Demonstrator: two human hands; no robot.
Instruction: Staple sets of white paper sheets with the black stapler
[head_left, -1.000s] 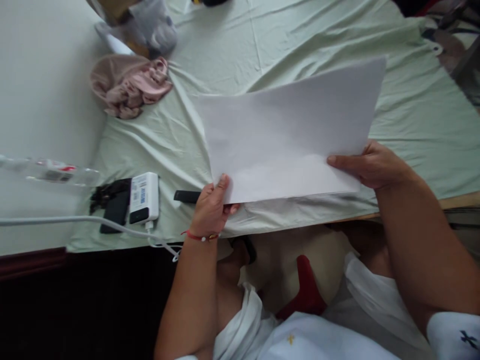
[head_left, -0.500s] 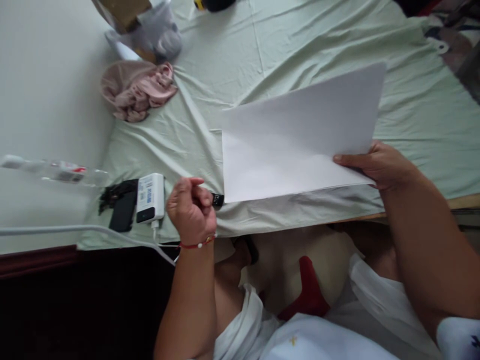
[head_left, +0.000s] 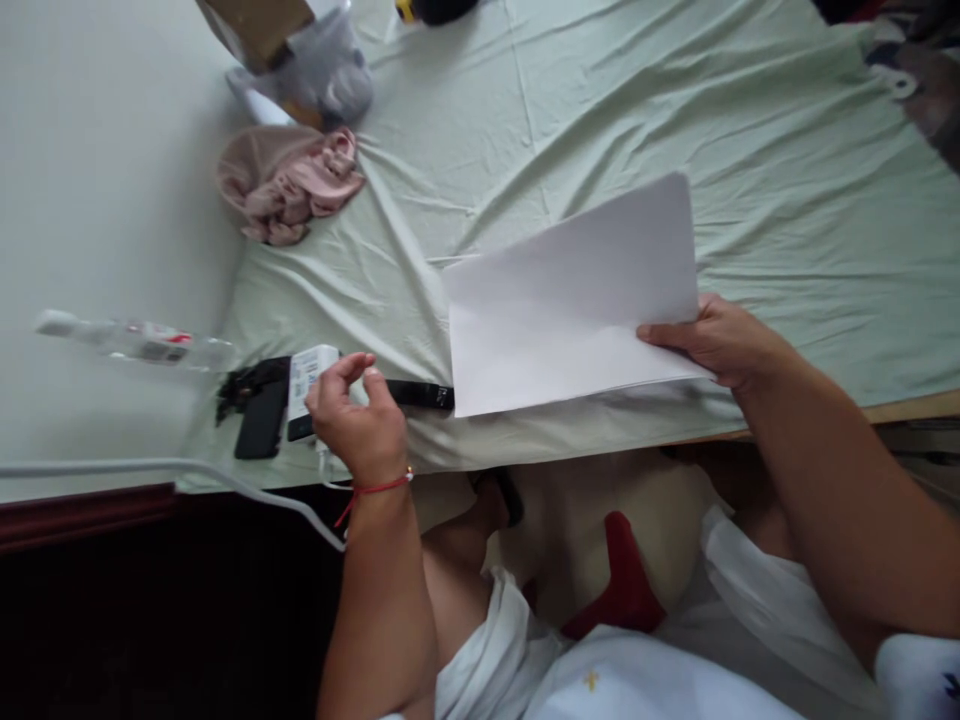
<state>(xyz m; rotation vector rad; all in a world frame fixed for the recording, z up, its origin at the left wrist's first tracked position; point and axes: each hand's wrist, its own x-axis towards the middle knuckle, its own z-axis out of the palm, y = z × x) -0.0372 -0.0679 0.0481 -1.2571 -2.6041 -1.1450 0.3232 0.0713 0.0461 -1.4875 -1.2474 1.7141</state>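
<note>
- At centre frame, paper (head_left: 574, 300) held above sheet (head_left: 600, 110), its near edge low, its far corner raised toward 1 o'clock.
- Right hand (head_left: 720, 340) pinches paper at its 4 o'clock corner: thumb on top, fingers hidden beneath. Only this hand touches paper.
- Left hand (head_left: 352, 420) at 9 o'clock of paper, clear of it; loosely curled, thumb and forefinger near each other. Cannot tell whether anything is pinched between them.
- Red string (head_left: 371, 490) on left wrist.
- Black bar (head_left: 420, 394) lies on sheet between left hand and paper's near-left corner; one end reaches under that corner, the other meets the fingers. Contact unclear.
- White box (head_left: 311, 372) partly covered by left hand, at its 10 o'clock; black object (head_left: 259, 420) just beside box at 9 o'clock.
- White cable (head_left: 150, 468) runs from frame's 9 o'clock edge toward box.
- Bottle (head_left: 135, 340) lying flat, 10 o'clock of left hand, well apart.
- Pink cloth (head_left: 289, 180) bunched on sheet at 11 o'clock of paper.
</note>
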